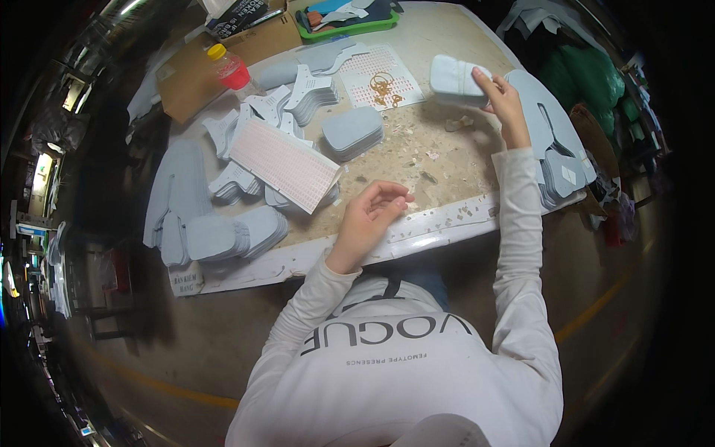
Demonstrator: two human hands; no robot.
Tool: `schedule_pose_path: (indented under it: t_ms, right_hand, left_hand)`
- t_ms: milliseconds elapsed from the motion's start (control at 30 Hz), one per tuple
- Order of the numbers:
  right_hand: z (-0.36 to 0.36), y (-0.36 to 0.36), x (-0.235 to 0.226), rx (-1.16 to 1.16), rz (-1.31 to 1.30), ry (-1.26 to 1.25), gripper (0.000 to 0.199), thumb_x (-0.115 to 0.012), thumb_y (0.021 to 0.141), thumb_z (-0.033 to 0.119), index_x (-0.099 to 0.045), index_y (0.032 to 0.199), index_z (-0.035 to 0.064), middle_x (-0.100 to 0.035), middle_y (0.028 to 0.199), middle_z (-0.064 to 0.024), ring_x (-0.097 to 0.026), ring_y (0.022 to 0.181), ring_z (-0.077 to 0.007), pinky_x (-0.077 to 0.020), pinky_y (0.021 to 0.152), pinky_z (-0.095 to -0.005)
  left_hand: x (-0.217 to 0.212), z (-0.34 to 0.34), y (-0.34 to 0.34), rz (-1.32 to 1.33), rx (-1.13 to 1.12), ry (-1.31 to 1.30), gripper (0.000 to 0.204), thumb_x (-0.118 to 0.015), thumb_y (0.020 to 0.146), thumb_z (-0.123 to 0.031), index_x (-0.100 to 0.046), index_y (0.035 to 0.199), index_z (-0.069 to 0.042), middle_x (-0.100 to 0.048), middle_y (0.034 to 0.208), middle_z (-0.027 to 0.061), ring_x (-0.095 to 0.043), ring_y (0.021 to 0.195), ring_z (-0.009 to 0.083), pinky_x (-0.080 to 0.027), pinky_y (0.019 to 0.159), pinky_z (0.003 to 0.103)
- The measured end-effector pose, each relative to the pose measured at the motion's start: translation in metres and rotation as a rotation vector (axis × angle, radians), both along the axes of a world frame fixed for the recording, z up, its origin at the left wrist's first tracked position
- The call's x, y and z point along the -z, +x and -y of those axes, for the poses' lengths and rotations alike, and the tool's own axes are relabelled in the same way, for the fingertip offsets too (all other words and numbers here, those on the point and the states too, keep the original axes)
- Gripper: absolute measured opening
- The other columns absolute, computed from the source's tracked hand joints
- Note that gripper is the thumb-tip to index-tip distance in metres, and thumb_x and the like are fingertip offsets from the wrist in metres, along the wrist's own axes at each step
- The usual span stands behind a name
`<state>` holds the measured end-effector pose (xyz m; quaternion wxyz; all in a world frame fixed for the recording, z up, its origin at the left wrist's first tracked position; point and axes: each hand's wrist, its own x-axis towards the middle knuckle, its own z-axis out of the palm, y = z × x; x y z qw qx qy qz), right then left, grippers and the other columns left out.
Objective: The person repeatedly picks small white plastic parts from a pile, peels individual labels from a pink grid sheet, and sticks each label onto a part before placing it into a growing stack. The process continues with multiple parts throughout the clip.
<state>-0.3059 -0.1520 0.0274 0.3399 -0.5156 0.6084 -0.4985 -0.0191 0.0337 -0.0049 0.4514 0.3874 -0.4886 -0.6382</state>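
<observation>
My right hand [504,100] grips a small bundle of pale grey rounded cut pieces [456,77], with a thin band round it, above the far right part of the table. Near the front edge, my left hand [375,216] hovers with fingers loosely curled and apart from the thumb, holding nothing. Beyond it sits a stack of similar grey rounded pieces [352,134]. Tan rubber bands [382,87] lie on a printed label sheet [395,63] at the back. A second sheet of small labels [283,164] rests across grey piles left of my left hand.
Stacks of grey cut pieces [212,238] line the left edge; more piles [530,112] stand at the right. Scraps litter the worn table [447,167]. A yellow-capped bottle [229,68], a cardboard box [261,41] and a green tray [350,30] stand at the back.
</observation>
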Motion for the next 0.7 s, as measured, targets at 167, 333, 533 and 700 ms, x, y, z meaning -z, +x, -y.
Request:
schedule_pose_path:
  t_ms: [167, 333, 533, 700]
  right_hand:
    - [0.057, -0.020, 0.033, 0.323, -0.178, 0.252, 0.063, -0.074, 0.081, 0.057, -0.071, 0.106, -0.0018, -0.070, 0.085, -0.0139, -0.069, 0.083, -0.0260, -0.0548, 0.072, -0.0346]
    - [0.036, 0.018, 0.025, 0.555, -1.001, -0.423, 0.035, -0.075, 0.082, 0.030, -0.069, 0.112, 0.0127, -0.069, 0.104, -0.0150, -0.066, 0.098, -0.0326, -0.0508, 0.085, -0.0432]
    - [0.023, 0.144, 0.001, -0.806, -0.571, -0.580, 0.041, -0.070, 0.090, 0.039, -0.071, 0.115, 0.0062, -0.073, 0.106, -0.0158, -0.069, 0.098, -0.0302, -0.0520, 0.089, -0.0391]
    - [0.034, 0.199, 0.011, -1.014, -0.783, -0.117, 0.061, -0.062, 0.090, 0.058, -0.072, 0.114, 0.0027, -0.073, 0.104, -0.0194, -0.069, 0.096, -0.0321, -0.0525, 0.086, -0.0375]
  left_hand:
    - [0.010, -0.014, 0.006, 0.028, 0.019, 0.017, 0.024, -0.057, 0.101, -0.014, -0.057, 0.120, 0.000, -0.069, 0.115, 0.0130, -0.064, 0.098, 0.0117, -0.051, 0.087, 0.026]
    - [0.010, -0.030, 0.028, -0.005, -0.032, 0.131, 0.024, -0.055, 0.102, -0.016, -0.057, 0.120, 0.000, -0.069, 0.113, 0.0149, -0.065, 0.095, 0.0115, -0.051, 0.085, 0.024]
    - [0.007, -0.045, 0.038, -0.085, -0.126, 0.217, 0.023, -0.052, 0.103, -0.015, -0.057, 0.119, -0.001, -0.069, 0.112, 0.0141, -0.065, 0.094, 0.0119, -0.051, 0.084, 0.024]
    - [0.002, -0.062, 0.049, -0.096, -0.212, 0.251, 0.022, -0.050, 0.103, -0.016, -0.056, 0.119, -0.002, -0.068, 0.111, 0.0133, -0.065, 0.095, 0.0122, -0.051, 0.083, 0.024]
